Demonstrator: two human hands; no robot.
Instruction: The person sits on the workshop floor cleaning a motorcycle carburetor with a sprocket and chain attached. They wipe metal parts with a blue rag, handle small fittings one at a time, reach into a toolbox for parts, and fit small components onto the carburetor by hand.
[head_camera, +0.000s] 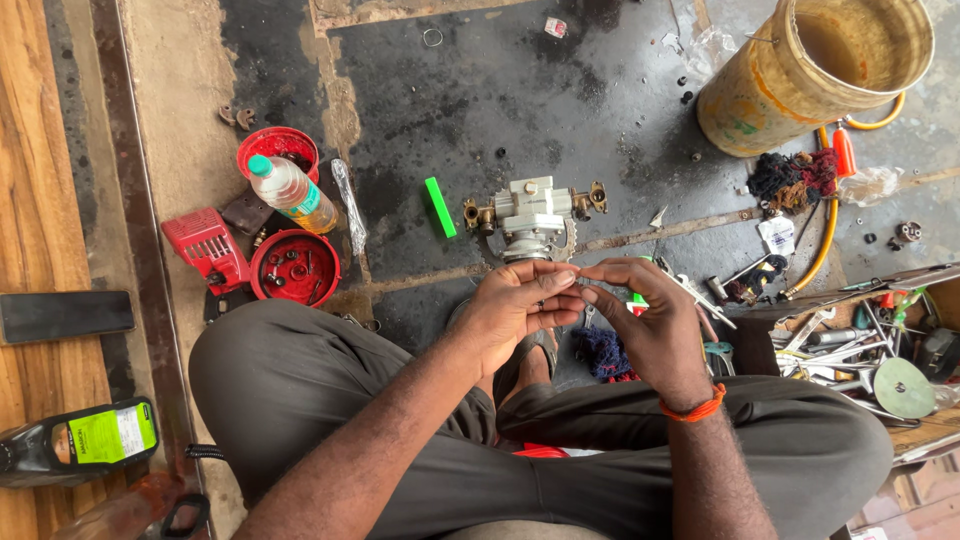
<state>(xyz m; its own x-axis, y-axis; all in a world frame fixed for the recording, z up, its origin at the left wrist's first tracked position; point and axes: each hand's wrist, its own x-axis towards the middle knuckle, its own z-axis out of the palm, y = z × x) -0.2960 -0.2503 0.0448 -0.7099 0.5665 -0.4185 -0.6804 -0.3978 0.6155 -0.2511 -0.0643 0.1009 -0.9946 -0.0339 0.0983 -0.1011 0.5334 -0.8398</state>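
Note:
My left hand (512, 308) and my right hand (645, 318) meet in front of me above my crossed legs, fingertips touching. Between the fingertips sits a very small thin part (578, 283), too tiny to identify. A small dark bit lies in the left palm. On the oily floor just beyond the hands stands a grey metal pump-like assembly (532, 215) with brass fittings at both sides. An orange thread band (692, 409) circles my right wrist.
A green plastic strip (440, 206) lies left of the assembly. Two red bowls (295, 266), a plastic bottle (291, 188) and a red cover (208, 245) sit at left. A yellow bucket (815, 70) stands top right. Several tools (850, 345) lie at right. An oil can (85, 440) rests lower left.

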